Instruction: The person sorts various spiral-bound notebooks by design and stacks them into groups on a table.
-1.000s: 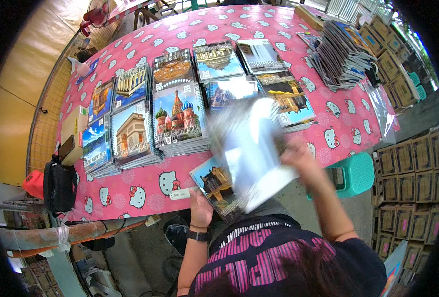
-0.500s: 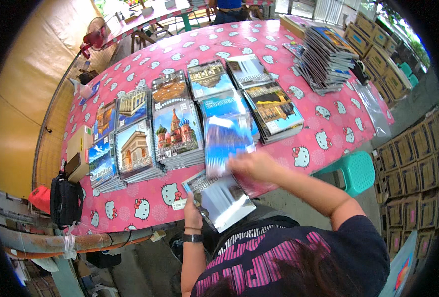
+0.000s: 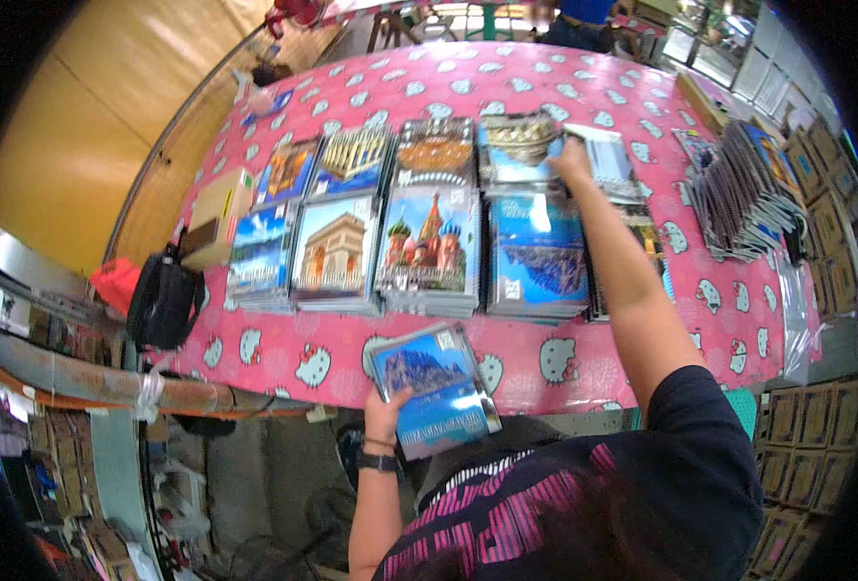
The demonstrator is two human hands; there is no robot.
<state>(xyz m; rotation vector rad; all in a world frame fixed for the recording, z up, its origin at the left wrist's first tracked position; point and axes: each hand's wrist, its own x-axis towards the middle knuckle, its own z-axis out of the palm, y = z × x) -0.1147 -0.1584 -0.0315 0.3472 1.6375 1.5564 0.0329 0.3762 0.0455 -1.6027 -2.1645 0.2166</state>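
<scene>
A: Left hand (image 3: 382, 412) is gripping a stack of wrapped picture notebooks (image 3: 436, 387) at its lower left corner, fingers curled under, thumb on top. The stack is hanging half off the near table edge, at about 6 o'clock from the laid-out rows.

B: And the right hand (image 3: 574, 160)?

A: It is reaching far out to 12 o'clock, resting on the back-row pile with the ornate cover (image 3: 521, 145), just beside a white pile (image 3: 605, 160). Fingers are hidden under the knuckles; I cannot tell how far they are closed or whether they are pinching a copy.

B: How are these likely handling?

A: Judging by the gloss, the film wrap is slippery, so copies in the held stack may be sliding on each other. Stiff covers, flat, probably moderate weight together. A corner grip looks weak; taking hold along the long edge seems safer.

B: What is crowding things?

A: Two rows of piles are touching side by side on the pink patterned tablecloth (image 3: 284, 358); the outstretched forearm is crossing above the blue-cover pile (image 3: 537, 254). A fanned spiral-bound heap (image 3: 743, 194) is sitting at 2 o'clock, a cardboard box (image 3: 218, 208) and black bag (image 3: 163, 300) at 9 o'clock.
</scene>
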